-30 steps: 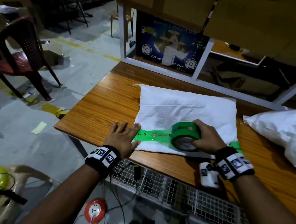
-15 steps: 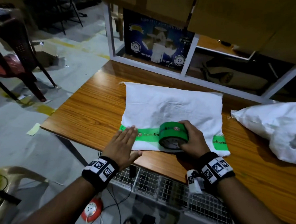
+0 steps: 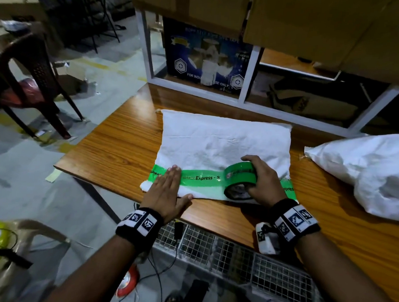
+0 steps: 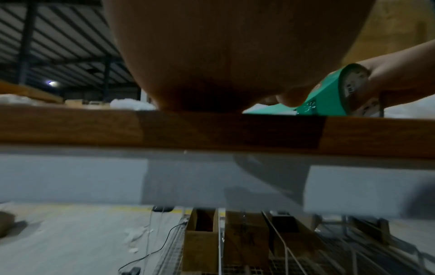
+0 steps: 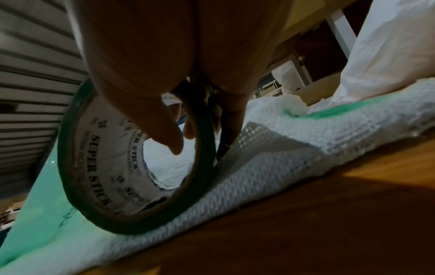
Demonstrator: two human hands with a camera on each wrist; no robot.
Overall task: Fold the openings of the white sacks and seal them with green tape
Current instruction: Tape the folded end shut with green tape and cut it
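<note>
A flat white sack (image 3: pixel 220 140) lies on the wooden table (image 3: pixel 115 151), its near edge folded over. A strip of green tape (image 3: pixel 199 178) runs across that fold. My left hand (image 3: pixel 166 188) lies flat with straight fingers, pressing the left part of the strip. My right hand (image 3: pixel 261 179) grips the green tape roll (image 3: pixel 238 183), which stands on edge on the strip near the sack's right end. In the right wrist view my fingers (image 5: pixel 174 134) hook through the roll's core (image 5: pixel 122 167). The left wrist view shows the roll (image 4: pixel 339 93) past my palm.
A second, filled white sack (image 3: pixel 366 173) lies at the table's right. A white shelf frame (image 3: pixel 246 79) with a blue box (image 3: pixel 208 59) stands behind the table. A wire mesh rack (image 3: pixel 234 256) sits below the near edge. A brown plastic chair (image 3: pixel 28 84) stands on the floor at left.
The left hand moved from the table at the sack's left corner onto the taped fold, sliding along it. The right hand stayed on the roll; more tape shows between the hands.
</note>
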